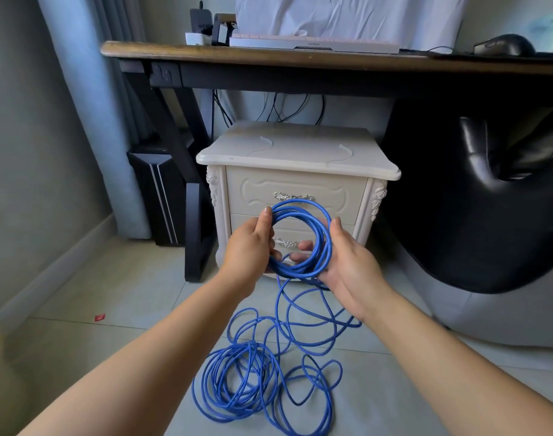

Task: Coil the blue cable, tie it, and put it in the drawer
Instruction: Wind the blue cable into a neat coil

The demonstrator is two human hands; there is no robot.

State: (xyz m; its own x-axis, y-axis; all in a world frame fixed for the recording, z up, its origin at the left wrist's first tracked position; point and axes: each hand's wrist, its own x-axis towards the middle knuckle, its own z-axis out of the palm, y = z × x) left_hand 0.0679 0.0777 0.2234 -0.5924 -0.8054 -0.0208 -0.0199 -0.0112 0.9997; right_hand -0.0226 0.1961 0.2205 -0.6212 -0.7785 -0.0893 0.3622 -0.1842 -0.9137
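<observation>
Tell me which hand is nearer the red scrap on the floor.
Left. The left hand grips the near side of the blue cable coil, up and right of the red scrap. The right hand holds the coil's opposite side, farther right.

A brown wooden desk [300, 58] spans 12 o'clock, bearing a white keyboard [313, 44] and, at 1 o'clock, a black mouse [505, 45], with a grey-blue curtain [89, 136] at 10 o'clock, a black glossy cushioned seat [489, 209] at 3 o'clock and a small red scrap [99, 317] on the tiled floor [111, 287] at 8 o'clock.
</observation>
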